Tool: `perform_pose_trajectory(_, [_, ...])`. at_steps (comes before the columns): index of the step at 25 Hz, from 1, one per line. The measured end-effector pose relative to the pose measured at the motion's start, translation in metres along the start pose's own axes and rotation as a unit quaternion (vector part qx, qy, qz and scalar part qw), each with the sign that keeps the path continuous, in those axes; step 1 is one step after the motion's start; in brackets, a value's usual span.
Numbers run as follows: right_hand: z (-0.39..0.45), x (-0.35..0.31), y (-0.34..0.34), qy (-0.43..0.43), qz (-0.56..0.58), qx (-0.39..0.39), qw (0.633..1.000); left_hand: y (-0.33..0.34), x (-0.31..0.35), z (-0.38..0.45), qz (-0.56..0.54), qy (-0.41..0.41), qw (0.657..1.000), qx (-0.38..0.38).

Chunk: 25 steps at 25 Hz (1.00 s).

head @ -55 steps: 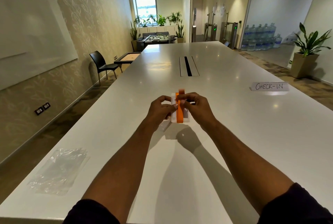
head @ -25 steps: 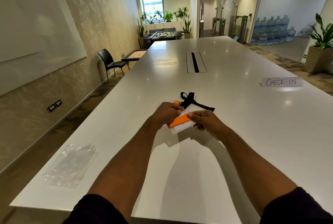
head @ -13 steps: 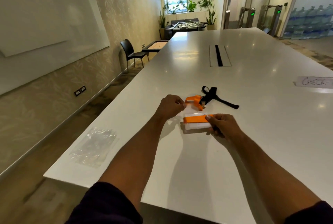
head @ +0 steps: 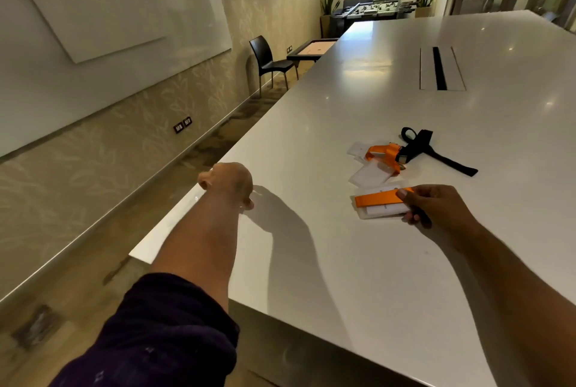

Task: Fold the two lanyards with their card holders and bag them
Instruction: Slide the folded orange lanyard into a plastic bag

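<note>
My right hand (head: 436, 206) pinches the right end of a folded orange lanyard on its clear card holder (head: 381, 204), flat on the white table (head: 343, 262). Just beyond lies the second lanyard (head: 385, 154), loose: an orange strap joined to a black strap (head: 436, 153), with a white card holder (head: 369, 174) under it. My left hand (head: 227, 184) is stretched out to the table's left edge, seen from the back with fingers curled downward. The plastic bag does not show clearly; only a faint glint appears beside the hand.
A cable slot (head: 440, 68) sits in the table's middle, farther away. Left of the table, the floor drops off; a black chair (head: 268, 62) and a small side table (head: 311, 49) stand by the wall. A foosball table (head: 371, 9) is at the room's far end.
My left hand has let go of the second lanyard and swung left to the table edge. The view has turned left. My right hand still holds the folded orange lanyard.
</note>
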State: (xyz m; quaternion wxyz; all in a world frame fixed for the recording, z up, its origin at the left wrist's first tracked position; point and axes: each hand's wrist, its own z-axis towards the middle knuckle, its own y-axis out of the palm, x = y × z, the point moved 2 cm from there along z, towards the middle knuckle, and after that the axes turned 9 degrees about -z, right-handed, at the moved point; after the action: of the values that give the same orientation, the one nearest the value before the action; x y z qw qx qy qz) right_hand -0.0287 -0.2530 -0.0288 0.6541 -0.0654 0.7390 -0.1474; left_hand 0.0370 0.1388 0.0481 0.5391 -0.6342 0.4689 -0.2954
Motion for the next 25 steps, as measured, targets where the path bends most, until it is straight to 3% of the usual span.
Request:
perform_pose_trajectory(3, [0.001, 0.002, 0.0, -0.013, 0.001, -0.003, 1.0, 0.008, -0.012, 0.006, 0.007, -0.019, 0.997, -0.071])
perform_pose_trajectory(12, [-0.001, 0.005, -0.001, -0.031, 0.0, 0.007, 1.0, 0.012, -0.014, 0.016, 0.004, 0.056, 0.993, -0.1])
perform_pose_trajectory(25, [0.0, 0.011, -0.002, -0.039, -0.016, 0.008, 0.999, 0.0, -0.043, 0.021, -0.187, 0.033, 0.966, -0.178])
